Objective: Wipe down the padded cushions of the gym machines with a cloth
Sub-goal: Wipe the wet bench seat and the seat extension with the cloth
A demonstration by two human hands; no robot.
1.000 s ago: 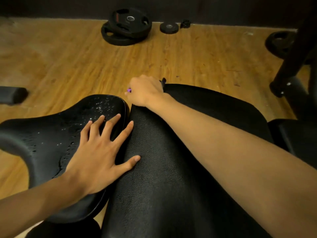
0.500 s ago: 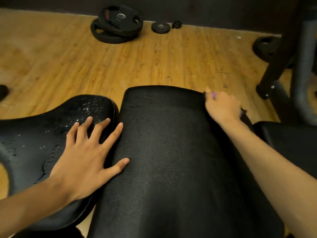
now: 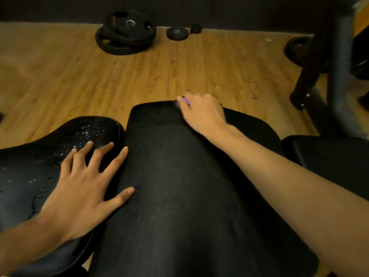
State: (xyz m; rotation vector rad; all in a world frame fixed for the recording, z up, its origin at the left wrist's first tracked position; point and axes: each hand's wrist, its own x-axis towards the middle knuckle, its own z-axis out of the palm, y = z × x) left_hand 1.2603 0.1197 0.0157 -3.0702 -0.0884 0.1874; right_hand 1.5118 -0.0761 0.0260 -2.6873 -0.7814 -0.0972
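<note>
Black textured vinyl covers the central cushion [image 3: 179,196], and the right grip [image 3: 201,112] sits at its far edge, knuckles up and fingers curled down over the rim. A small purple thing [image 3: 186,100] pokes out by the fingertips. The cloth itself is not clearly in sight; it is probably bunched under that palm, but blur hides it, so I cannot tell what the fingers actually have hold of. The left grip [image 3: 79,188] lies flat and spread on the left pad [image 3: 40,156], holding nothing, its thumb reaching onto the central cushion.

Risks, as I judge them: droplets bead on the left pad under and around the bracing fingers, so that hand could slide if weight goes onto it. Working right at the rim, the cloth could slip off onto the wooden floor [image 3: 60,76]. A hurried pass may also skip the cushion's near end and sides, and the wet pad looks unwiped.

Both forearms are cut off by the frame. The dark machine frame [image 3: 311,76] and another pad [image 3: 329,156] at right fade into shadow
</note>
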